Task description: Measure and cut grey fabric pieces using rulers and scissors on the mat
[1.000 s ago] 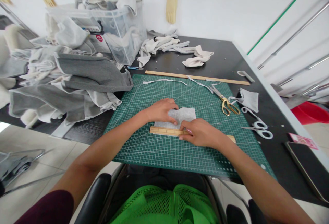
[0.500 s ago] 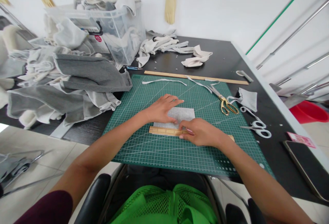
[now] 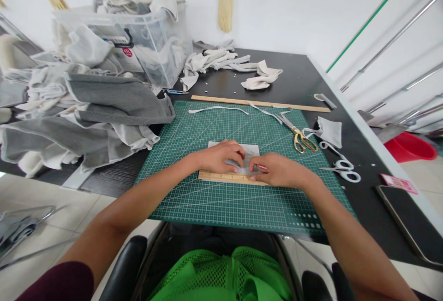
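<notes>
A rectangle of light grey cloth [image 3: 251,150] lies on the green cutting mat [image 3: 221,204]. Along its near edge runs a short wooden ruler [image 3: 221,176]. My left hand [image 3: 221,156] rests over the cloth, fingers bent down and thumb close to the fingertips, pinching at the cloth beside the ruler. Just right of it, my right hand [image 3: 277,169] is closed round a thin reddish pen [image 3: 262,167], mostly hidden in the fingers. Its fingertips touch the cloth's near edge and the ruler, and that hand covers the ruler's right end.
Gold-handled scissors [image 3: 302,139] and white scissors [image 3: 346,172] lie at the right, near a phone [image 3: 408,220]. A long wooden ruler [image 3: 221,100] and cloth strips [image 3: 218,109] lie at the back. Cloth piles [image 3: 114,98] and a clear bin [image 3: 169,52] fill the left.
My left hand has gone from spread fingers to bent ones pinching at the cloth. My right hand has shifted slightly right and up, still round the pen. The view has shifted slightly.
</notes>
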Demonstrator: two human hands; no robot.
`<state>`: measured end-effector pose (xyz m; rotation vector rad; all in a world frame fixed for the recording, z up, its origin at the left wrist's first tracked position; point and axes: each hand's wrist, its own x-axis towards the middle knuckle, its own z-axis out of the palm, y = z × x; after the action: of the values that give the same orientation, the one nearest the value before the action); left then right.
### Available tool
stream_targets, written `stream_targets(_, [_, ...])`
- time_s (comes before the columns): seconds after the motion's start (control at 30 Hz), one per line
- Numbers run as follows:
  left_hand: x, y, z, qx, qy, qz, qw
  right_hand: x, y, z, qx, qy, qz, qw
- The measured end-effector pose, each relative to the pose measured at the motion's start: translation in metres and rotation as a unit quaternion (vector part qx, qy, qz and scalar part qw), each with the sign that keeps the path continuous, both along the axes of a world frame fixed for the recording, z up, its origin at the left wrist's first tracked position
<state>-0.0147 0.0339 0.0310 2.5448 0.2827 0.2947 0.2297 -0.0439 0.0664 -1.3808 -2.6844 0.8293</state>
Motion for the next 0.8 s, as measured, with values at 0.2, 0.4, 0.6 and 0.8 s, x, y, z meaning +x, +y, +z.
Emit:
stream_targets(0.2, [0.000,0.000,-0.002,-0.011,-0.002,0.006,1.000,-0.001,0.001,-0.002,-0.023,-0.004,0.006,1.000])
stream_targets(0.4, [0.000,0.002,-0.008,-0.027,-0.001,0.010,1.000,-0.001,0.001,-0.002,-0.024,-0.002,0.009,1.000])
stream_targets(0.6, [0.000,0.003,-0.007,-0.037,0.006,0.005,0.999,-0.002,0.000,-0.002,-0.012,-0.015,0.007,1.000])
stream_targets(0.8, [0.002,0.005,-0.011,-0.023,-0.009,-0.014,1.000,-0.004,0.000,-0.005,-0.005,-0.030,0.002,1.000])
